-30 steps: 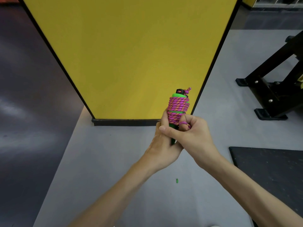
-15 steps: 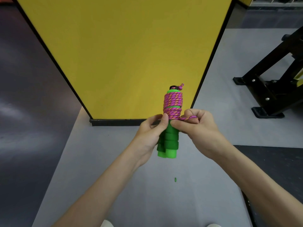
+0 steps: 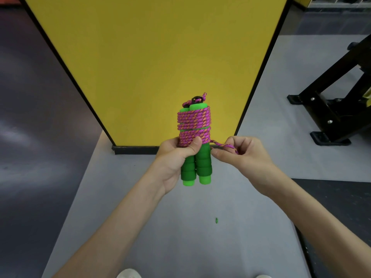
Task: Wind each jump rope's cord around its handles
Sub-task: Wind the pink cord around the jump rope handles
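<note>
Curled round the pair of green foam handles (image 3: 197, 167), my left hand (image 3: 174, 157) grips them upright, side by side and touching, with my thumb pressed flat across the lowest turns of the pink-and-orange cord (image 3: 193, 125). My right hand (image 3: 247, 157) sits just to the right of the handles and pinches the cord's loose end (image 3: 222, 145) between thumb and forefinger, while my other fingers are loosely curled and hold nothing. That short end runs almost straight from the lowest turn out to my pinch. The cord is wound in close turns round the upper half of the handles, in two bands with a thin strip of green showing between them. The lower half of the handles is bare foam, hanging below my left palm. At the top of the handles I can see black caps and a small bit of cord poking out. Behind the handles stands a yellow panel (image 3: 152, 57) with a black edge. Well off to the right of the handles is a black metal frame (image 3: 337, 109). On the grey floor (image 3: 140, 217) below the handles lies a tiny green speck (image 3: 216, 220), and a dark mat (image 3: 341, 207) lies below and to the right of the handles.
</note>
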### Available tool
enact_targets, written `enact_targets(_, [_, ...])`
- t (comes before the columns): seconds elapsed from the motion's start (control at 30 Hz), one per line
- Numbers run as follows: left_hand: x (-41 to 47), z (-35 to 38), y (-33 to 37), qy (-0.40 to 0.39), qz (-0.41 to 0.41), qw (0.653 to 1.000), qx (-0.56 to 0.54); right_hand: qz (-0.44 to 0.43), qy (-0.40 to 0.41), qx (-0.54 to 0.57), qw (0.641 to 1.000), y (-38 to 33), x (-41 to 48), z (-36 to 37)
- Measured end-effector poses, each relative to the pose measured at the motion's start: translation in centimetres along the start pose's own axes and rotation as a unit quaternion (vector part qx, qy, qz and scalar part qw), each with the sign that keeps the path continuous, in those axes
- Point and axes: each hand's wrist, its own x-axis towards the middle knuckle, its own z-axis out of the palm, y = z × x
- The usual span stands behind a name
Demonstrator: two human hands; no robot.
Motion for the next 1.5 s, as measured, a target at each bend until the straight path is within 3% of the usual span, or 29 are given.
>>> enact_targets(0.13, [0.2, -0.6, 0.5, 0.027, 0.022, 0.999, -0.003, -0.010, -0.031, -0.028, 0.999, -0.6, -0.4, 0.2])
enact_targets(0.4, [0.4, -0.9, 0.8, 0.011, 0.036, 0.999, -0.039, 0.020, -0.006, -0.036, 0.999, -0.8, -0.3, 0.1])
enact_targets(0.63, [0.5, -1.1, 1.4, 0.004, 0.027, 0.994, -0.104, 0.045, -0.053, -0.086, 0.994, -0.5, 0.0, 0.3])
enact_targets(0.9, [0.8, -1.5, 1.9, 0.064, 0.039, 0.986, -0.151, 0.091, -0.133, -0.081, 0.984, -0.5, -0.8, 1.2])
enact_targets(1.07, [0.9, -1.1, 1.6, 0.150, 0.077, 0.978, -0.124, 0.168, -0.093, 0.050, 0.980, -0.1, -0.8, 2.7])
enact_targets(1.2, [1.0, -1.1, 1.4, 0.173, 0.139, 0.972, -0.070, 0.259, -0.083, 0.233, 0.934, -0.5, -0.6, 2.5])
enact_targets(1.37, [0.9, -1.1, 1.0, 0.176, 0.176, 0.967, 0.057, 0.306, -0.057, 0.406, 0.859, -0.8, -0.6, 1.9])
enact_targets(1.5, [0.9, -1.2, 0.5, 0.167, 0.204, 0.956, 0.131, 0.291, -0.027, 0.432, 0.853, -1.3, -0.4, 1.7])
